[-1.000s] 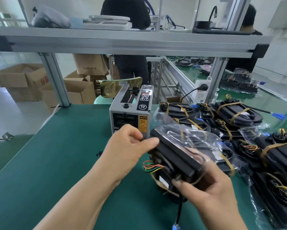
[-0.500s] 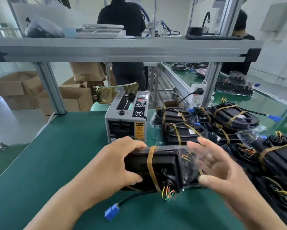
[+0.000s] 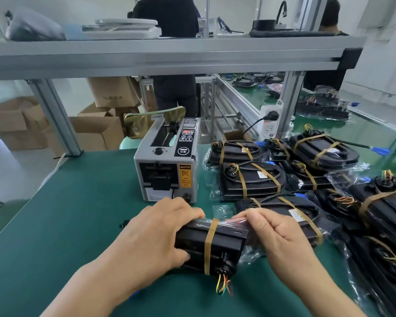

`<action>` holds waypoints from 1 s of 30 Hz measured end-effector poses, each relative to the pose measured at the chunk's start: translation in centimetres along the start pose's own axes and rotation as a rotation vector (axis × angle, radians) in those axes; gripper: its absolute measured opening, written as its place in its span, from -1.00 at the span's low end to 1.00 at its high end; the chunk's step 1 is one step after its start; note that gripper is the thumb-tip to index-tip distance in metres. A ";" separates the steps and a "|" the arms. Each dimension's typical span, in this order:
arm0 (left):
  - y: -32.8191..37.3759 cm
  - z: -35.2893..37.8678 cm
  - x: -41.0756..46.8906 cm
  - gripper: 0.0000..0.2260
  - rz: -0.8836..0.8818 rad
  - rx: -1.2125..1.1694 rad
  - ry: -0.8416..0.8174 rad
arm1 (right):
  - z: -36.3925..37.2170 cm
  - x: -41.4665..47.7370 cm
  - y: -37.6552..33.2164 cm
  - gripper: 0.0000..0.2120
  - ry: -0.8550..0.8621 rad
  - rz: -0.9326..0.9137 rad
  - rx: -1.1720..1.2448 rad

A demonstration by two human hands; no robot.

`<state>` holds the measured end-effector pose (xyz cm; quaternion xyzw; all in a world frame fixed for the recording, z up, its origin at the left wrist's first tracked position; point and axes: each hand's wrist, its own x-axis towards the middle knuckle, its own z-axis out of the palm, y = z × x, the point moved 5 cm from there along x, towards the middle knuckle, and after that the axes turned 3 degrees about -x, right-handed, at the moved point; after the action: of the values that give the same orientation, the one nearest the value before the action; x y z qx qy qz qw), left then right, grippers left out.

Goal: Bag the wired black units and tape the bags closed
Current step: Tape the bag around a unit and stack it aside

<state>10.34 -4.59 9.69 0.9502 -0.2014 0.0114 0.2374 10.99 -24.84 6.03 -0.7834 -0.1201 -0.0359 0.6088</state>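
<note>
My L hand (image 3: 160, 234) grips the black unit (image 3: 217, 243) on the bench (image 3: 66, 225) and my R hand (image 3: 277, 234) pinches the bag (image 3: 240, 221) edge. Tape machine (image 3: 167, 165) just behind, bagged units (image 3: 252, 179) crowd the right, room on the left.

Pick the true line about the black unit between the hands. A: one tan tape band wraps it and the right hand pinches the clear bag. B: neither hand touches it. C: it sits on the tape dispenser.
A: a tan tape band crosses the black unit, the left hand grips its end, and the right hand pinches the clear bag.
</note>
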 end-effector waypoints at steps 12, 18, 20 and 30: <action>-5.1 -2.9 0.7 -0.60 -0.269 -0.575 0.082 | 0.9 -2.0 1.4 -0.43 -0.148 0.001 -0.043; -10.1 0.6 4.5 -0.85 -0.957 -1.344 0.490 | 1.6 -3.4 1.1 -0.50 0.000 -0.047 -0.097; -10.6 1.0 5.5 -0.82 -0.998 -1.428 0.481 | 1.6 -3.6 1.4 -0.55 0.024 -0.046 -0.098; -11.1 1.3 7.7 -0.81 -1.040 -1.451 0.456 | 1.9 -3.9 2.2 -0.58 -0.014 -0.045 -0.012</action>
<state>21.58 0.86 4.44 0.5140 0.3449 -0.0386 0.7844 7.56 -24.04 2.68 -0.7843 -0.1416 -0.0447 0.6024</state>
